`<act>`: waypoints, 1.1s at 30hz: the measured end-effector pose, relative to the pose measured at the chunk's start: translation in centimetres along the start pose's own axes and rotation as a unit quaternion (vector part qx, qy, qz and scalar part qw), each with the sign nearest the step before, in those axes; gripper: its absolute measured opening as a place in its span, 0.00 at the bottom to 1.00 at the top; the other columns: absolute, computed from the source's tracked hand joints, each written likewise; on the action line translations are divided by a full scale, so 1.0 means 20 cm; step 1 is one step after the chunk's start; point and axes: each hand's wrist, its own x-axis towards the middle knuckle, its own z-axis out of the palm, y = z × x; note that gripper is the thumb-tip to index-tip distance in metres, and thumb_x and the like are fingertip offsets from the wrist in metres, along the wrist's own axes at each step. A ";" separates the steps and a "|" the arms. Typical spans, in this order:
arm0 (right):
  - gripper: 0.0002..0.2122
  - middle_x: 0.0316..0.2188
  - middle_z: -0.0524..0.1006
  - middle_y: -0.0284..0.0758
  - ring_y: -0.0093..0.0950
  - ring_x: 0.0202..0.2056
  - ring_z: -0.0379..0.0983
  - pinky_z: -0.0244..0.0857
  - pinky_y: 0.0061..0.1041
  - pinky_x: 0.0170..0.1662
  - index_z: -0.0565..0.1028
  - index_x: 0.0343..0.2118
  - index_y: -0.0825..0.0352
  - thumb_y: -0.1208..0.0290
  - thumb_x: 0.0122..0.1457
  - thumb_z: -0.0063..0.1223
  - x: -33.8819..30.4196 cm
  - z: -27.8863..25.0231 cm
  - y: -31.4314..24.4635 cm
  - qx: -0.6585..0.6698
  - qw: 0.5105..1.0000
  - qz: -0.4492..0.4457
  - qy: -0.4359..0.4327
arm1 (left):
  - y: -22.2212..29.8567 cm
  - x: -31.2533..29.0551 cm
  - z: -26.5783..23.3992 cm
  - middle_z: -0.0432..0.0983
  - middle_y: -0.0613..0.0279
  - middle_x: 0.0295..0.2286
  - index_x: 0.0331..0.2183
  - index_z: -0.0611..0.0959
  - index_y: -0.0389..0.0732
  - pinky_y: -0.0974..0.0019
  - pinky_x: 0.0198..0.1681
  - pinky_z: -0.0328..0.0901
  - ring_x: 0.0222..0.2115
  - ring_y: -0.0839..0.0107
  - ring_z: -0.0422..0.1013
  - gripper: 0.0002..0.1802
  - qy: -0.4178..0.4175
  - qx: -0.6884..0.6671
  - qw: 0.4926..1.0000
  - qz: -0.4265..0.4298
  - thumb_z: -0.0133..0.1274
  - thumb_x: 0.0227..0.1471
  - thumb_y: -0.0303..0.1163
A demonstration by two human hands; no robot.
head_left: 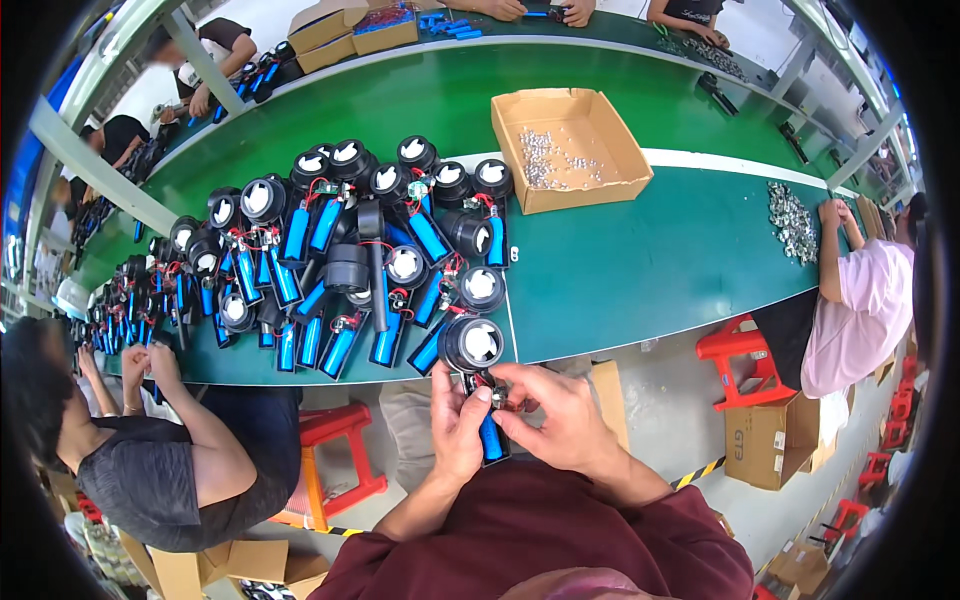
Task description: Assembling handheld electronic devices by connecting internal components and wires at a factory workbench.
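In front of my chest, just past the table's near edge, is a black flashlight (471, 344) with a round head and a white reflector. A blue battery cell (490, 438) lies in its open handle. My left hand (458, 428) is closed round the handle, thumb on top near the middle. My right hand (562, 418) brings thumb and forefinger together over small red wires and metal bits at the handle's middle; what lies between those fingertips is too small to make out. Many similar unfinished flashlights (403, 266) are heaped on the table ahead and to the left.
A shallow cardboard box (575, 192) with small metal parts stands on the green table (620, 270). Metal parts (791, 222) are piled at the right, by a person in pink (850, 320). Another person (165, 450) works at my left. Red stools (335, 450) stand on the floor.
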 end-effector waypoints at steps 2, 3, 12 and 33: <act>0.21 0.27 0.80 0.36 0.26 0.26 0.78 0.74 0.24 0.30 0.75 0.49 0.69 0.79 0.51 0.65 0.00 -0.01 -0.01 0.011 1.000 -0.001 -0.004 | 0.01 0.00 0.00 0.74 0.59 0.41 0.61 0.58 0.41 0.69 0.41 0.69 0.37 0.75 0.72 0.30 0.000 -0.002 1.000 0.001 0.49 0.61 0.25; 0.21 0.27 0.80 0.36 0.24 0.26 0.78 0.74 0.24 0.30 0.74 0.50 0.70 0.80 0.52 0.64 0.01 -0.02 -0.02 0.043 0.999 0.010 0.021 | 0.04 0.00 0.01 0.75 0.58 0.39 0.62 0.57 0.42 0.69 0.36 0.70 0.33 0.74 0.73 0.30 -0.013 -0.014 0.999 -0.030 0.48 0.62 0.25; 0.26 0.28 0.80 0.38 0.23 0.26 0.79 0.74 0.21 0.30 0.69 0.58 0.74 0.82 0.55 0.62 0.04 -0.04 0.02 0.066 0.997 0.011 0.026 | 0.04 -0.01 0.01 0.76 0.54 0.32 0.63 0.55 0.41 0.70 0.21 0.72 0.20 0.71 0.75 0.33 -0.058 0.019 0.997 -0.055 0.48 0.61 0.31; 0.27 0.37 0.78 0.39 0.26 0.34 0.80 0.77 0.25 0.40 0.72 0.54 0.70 0.82 0.48 0.68 0.07 -0.08 0.00 0.019 0.999 0.026 0.036 | 0.07 0.02 0.00 0.78 0.59 0.33 0.57 0.70 0.36 0.71 0.23 0.74 0.24 0.75 0.76 0.23 -0.073 0.088 0.992 -0.049 0.45 0.67 0.40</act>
